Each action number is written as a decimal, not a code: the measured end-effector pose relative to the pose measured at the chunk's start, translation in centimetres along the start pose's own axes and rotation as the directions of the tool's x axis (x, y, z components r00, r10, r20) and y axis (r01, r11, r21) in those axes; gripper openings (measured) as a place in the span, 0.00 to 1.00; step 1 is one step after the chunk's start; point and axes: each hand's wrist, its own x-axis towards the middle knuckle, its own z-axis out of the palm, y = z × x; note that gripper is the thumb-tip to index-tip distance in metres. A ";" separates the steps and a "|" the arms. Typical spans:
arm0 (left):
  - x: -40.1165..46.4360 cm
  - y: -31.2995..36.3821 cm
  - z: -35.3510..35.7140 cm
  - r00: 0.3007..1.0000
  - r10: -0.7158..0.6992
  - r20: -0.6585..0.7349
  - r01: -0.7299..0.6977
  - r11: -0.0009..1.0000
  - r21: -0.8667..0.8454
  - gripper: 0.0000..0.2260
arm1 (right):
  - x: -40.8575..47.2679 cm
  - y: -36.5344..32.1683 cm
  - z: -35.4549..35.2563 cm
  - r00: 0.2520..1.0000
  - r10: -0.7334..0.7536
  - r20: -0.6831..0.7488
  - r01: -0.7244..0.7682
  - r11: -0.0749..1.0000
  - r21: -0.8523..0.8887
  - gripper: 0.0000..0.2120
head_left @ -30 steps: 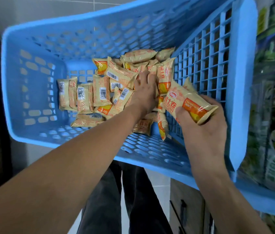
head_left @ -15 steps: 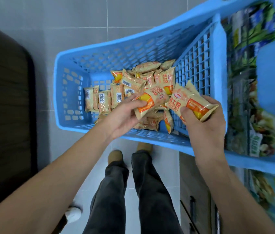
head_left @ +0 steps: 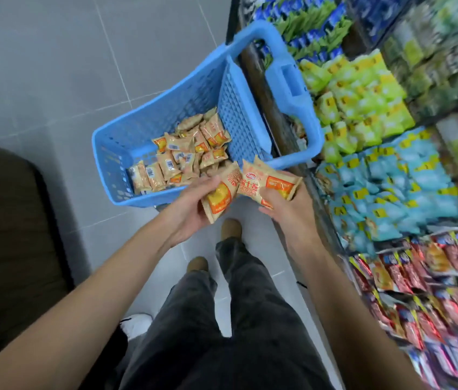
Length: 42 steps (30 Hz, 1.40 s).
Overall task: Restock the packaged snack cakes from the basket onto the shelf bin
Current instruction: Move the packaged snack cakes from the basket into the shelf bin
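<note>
Now, with your left hand and right hand each closed around one snack cake, swing them toward the shelf bins at three o'clock without squeezing.

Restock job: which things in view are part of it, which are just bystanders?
Job:
- left hand gripping one snack cake
- right hand gripping another pack
- blue basket with loose packs

Bystanders:
- yellow-green packets
- light blue packets
- red packets
</note>
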 end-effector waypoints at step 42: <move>-8.3 -32.9 75.0 0.687 -0.136 0.714 -0.361 0.789 0.498 0.09 | -34.7 1.2 -70.8 0.367 -0.147 -0.918 0.531 0.844 0.077 0.12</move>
